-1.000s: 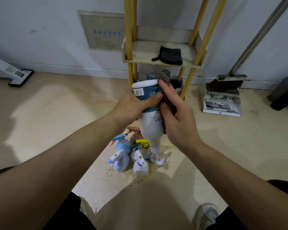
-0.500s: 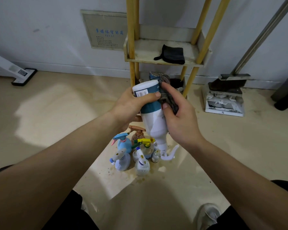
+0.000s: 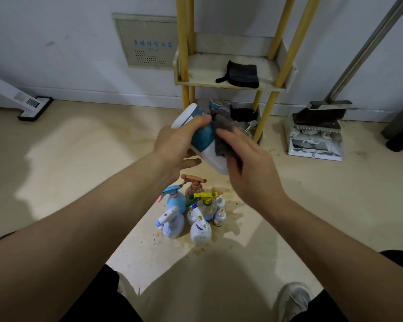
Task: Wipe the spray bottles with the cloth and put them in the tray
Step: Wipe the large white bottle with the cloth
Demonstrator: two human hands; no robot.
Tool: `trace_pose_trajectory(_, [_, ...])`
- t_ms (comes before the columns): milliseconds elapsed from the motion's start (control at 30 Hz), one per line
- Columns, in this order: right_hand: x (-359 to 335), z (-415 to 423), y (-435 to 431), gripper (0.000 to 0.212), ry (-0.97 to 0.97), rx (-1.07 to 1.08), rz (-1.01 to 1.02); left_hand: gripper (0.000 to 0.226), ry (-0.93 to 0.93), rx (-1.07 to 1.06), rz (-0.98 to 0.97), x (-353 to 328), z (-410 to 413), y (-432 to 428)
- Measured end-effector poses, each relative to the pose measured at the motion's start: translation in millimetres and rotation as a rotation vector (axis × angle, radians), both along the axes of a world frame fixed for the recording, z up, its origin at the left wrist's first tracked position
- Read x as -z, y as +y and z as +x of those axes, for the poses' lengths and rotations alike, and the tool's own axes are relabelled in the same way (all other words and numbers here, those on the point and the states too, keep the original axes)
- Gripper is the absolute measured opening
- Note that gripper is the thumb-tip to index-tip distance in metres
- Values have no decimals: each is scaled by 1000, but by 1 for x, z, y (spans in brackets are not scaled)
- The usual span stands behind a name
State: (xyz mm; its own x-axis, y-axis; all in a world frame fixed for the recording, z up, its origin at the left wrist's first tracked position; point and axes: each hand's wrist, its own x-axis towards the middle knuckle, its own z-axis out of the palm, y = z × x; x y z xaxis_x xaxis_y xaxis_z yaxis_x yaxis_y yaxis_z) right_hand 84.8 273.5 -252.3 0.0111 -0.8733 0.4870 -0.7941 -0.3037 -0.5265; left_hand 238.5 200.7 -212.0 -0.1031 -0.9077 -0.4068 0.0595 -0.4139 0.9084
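My left hand (image 3: 175, 145) grips a white and blue spray bottle (image 3: 203, 135), held upside down and tilted with its base up to the left. My right hand (image 3: 249, 166) presses a grey cloth (image 3: 223, 138) against the bottle's right side; the bottle's nozzle end is hidden behind this hand. Several small spray bottles (image 3: 191, 214) with coloured triggers stand clustered on the floor below my hands. The tray (image 3: 221, 82) is a pale shelf on a yellow-legged rack against the wall, with a dark folded cloth (image 3: 241, 74) on it.
Under the rack lies clutter (image 3: 237, 115). A dustpan and broom set (image 3: 316, 133) stands right of the rack, a dark container (image 3: 400, 129) at the far right, a white floor appliance (image 3: 21, 101) at the left. My shoe (image 3: 293, 300) is at the bottom right.
The bottle has tilted from nearly upright to slanting, base to the left. My right hand with the cloth slid down along its side, and the nozzle is now hidden.
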Motion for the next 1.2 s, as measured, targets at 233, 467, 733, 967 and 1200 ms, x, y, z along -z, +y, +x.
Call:
trace_pose_trajectory(233, [-3,-6,-6,48,-99,52,125,64,-157,5,-90,9,-1,-3])
trace_pose_trajectory(467, [3,9,4,52,165,77,27,64,-91,-79,9,14,-4,-6])
trace_pose_trajectory(733, [2,-4,-5,47,80,106,-93,42,125,45,130,7,-9,3])
trace_pose_trajectory(967, [-5,-16,-12,51,18,152,-94,41,-5,217,134,12,-14,10])
trace_pose_trajectory(1200, [-5,-18,-10,50,-128,231,-78,25,-72,319,49,17,-16,14])
